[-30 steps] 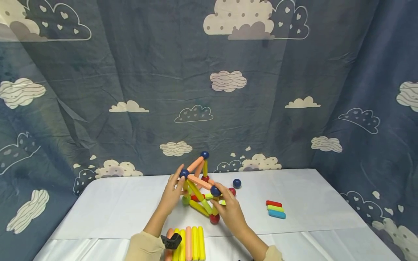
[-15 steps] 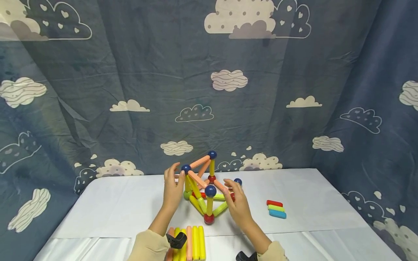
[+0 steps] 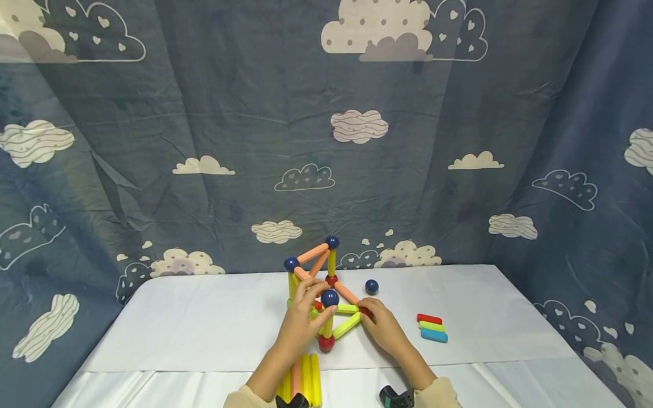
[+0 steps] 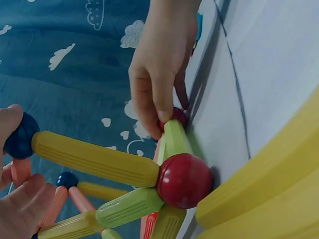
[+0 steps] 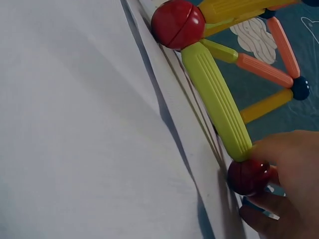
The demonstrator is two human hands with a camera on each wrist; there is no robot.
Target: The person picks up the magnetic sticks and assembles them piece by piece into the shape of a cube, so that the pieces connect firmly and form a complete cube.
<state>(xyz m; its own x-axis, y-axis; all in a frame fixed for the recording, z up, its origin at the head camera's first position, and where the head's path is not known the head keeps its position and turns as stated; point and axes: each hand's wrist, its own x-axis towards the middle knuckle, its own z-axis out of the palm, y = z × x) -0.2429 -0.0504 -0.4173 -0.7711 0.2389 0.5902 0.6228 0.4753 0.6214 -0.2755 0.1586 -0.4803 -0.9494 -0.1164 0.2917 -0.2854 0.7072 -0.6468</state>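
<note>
A frame of magnetic sticks and balls stands mid-table. My left hand (image 3: 301,324) holds the near blue ball (image 3: 330,298) between thumb and fingers. Below that ball a yellow stick (image 4: 94,158) runs down to a red ball (image 4: 184,180) at the near corner. Lower right, my right hand (image 3: 386,330) pinches another red ball (image 5: 249,178), where a lime stick (image 5: 217,99) and an orange stick (image 3: 347,292) meet. Farther back stand the left blue ball (image 3: 291,264) and the rear blue ball (image 3: 332,242), linked by an orange stick (image 3: 313,253). My left hand hides part of the frame's left side.
Behind the right hand lies a loose blue ball (image 3: 371,287). Short red, lime and blue sticks (image 3: 433,335) lie to the right. In front, a row of yellow and orange sticks (image 3: 315,379) is partly covered by the left forearm. A cloud-patterned curtain (image 3: 245,141) hangs behind.
My right hand has left the near blue ball and moved right to the red corner ball. My left hand has moved from the left blue ball to the near one.
</note>
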